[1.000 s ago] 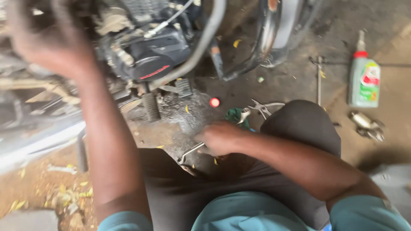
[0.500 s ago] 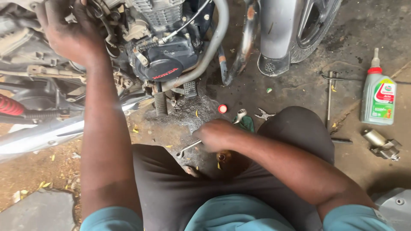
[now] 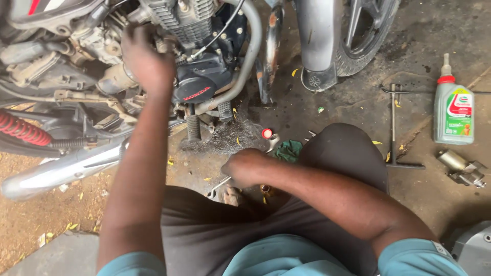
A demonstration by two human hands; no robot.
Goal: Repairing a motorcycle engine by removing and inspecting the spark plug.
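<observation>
Oil-stained workshop floor [image 3: 419, 204] lies under you, so keep your left hand [image 3: 146, 61] braced, fingers curled, against the motorcycle engine [image 3: 199, 56] while your right hand [image 3: 245, 167], closed on the spanner [image 3: 217, 186] beside your knee, lifts it steadily.

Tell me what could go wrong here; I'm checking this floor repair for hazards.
The left hand reaches into the motorcycle engine, among fins and cables; it could get scraped or pinched. The right hand holds a spanner low on the ground, where its grip might slip on the gritty floor. The oil bottle stands upright near the long T-handled tool and could be knocked over.
</observation>
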